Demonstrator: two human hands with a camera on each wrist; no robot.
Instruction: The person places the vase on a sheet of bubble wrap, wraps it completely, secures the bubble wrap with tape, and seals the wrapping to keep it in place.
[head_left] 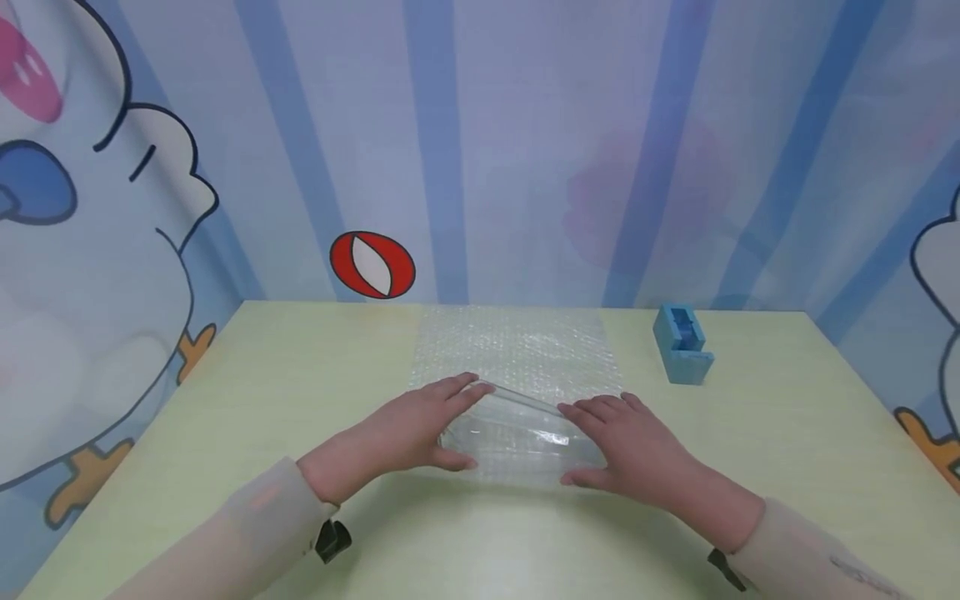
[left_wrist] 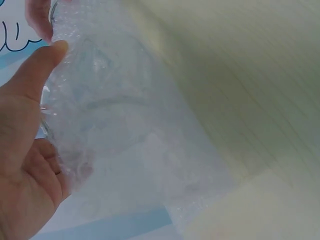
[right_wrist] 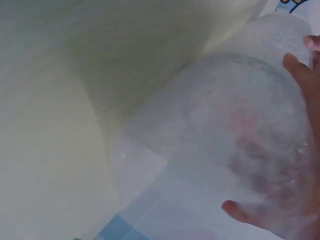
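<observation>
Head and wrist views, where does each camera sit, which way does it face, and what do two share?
Head: on the head, facing forward and down at the table and bubble wrap; left hand, right hand and sleeves show.
Left wrist: on that wrist, facing the bubble wrap; left hand shows.
Right wrist: on that wrist, facing the bubble wrap; right hand shows.
Both wrist views share the bubble wrap and table.

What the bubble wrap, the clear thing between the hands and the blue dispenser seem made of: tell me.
Bubble wrap: thin, clear plastic film, going by its shiny bubbled texture. Clear thing: smooth, glossy glass or plastic; transparency and a sharp highlight fit both. Blue dispenser: probably low-sheen hard plastic, given its even colour and crisp edges.
</observation>
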